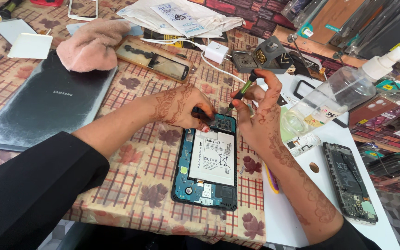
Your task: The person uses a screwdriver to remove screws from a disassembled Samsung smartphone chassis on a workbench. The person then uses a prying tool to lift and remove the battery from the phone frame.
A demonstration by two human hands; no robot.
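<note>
An opened tablet lies back-up on the patterned tablecloth, its white battery and blue circuit board showing. My left hand rests on the tablet's top left corner, fingers pressing down. My right hand grips a slim green-handled screwdriver, its tip touching the top edge of the tablet.
A grey tablet back cover lies at left with a pink cloth on its far end. An opened phone sits on a white mat at right, a clear spray bottle behind my right hand. A white charger, a phone frame and packaged cases lie further back.
</note>
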